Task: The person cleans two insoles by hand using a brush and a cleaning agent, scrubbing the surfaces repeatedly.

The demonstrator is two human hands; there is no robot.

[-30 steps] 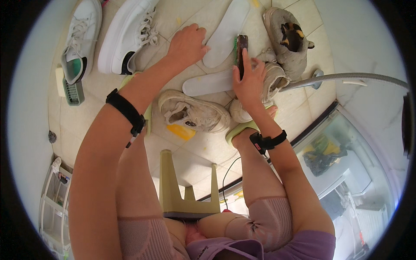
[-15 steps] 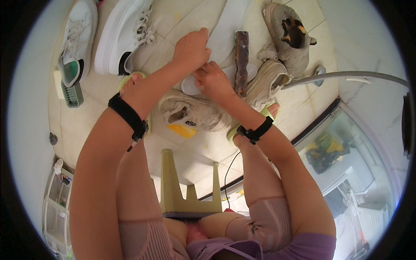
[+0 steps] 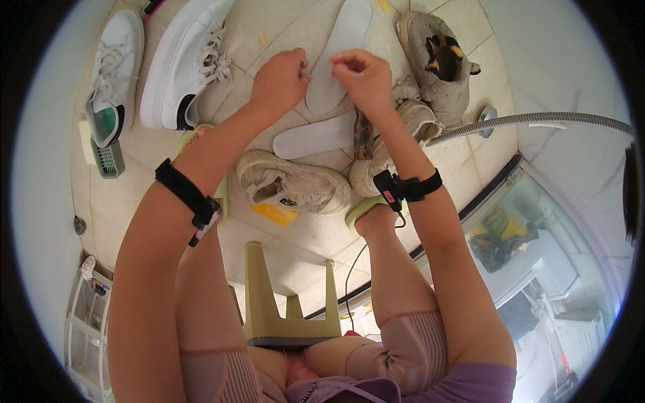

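Note:
My left hand (image 3: 281, 82) is closed, its fingertips curled at the left edge of a long white insole (image 3: 329, 91). My right hand (image 3: 367, 79) pinches thumb and forefinger together over the same insole's right side. If either hand holds something, it is too small to make out. A second white insole (image 3: 312, 138) lies crosswise below. Partly behind my right wrist is a dark, worn bar (image 3: 363, 138). One dirty beige sneaker (image 3: 292, 183) lies closest to me; another beige sneaker (image 3: 420, 121) is partly hidden by my right forearm.
Two white sneakers (image 3: 180, 70) (image 3: 115, 77) stand at left beside a green basket (image 3: 109, 160). A grey, mud-coated shoe (image 3: 437, 67) is at far right, near a metal hose (image 3: 531, 117). A yellow-green stool (image 3: 259, 295) stands between my legs.
My hands have moved apart from their earlier meeting point. My right hand has gone up and to the right, covering part of the dark bar; my left has shifted slightly left.

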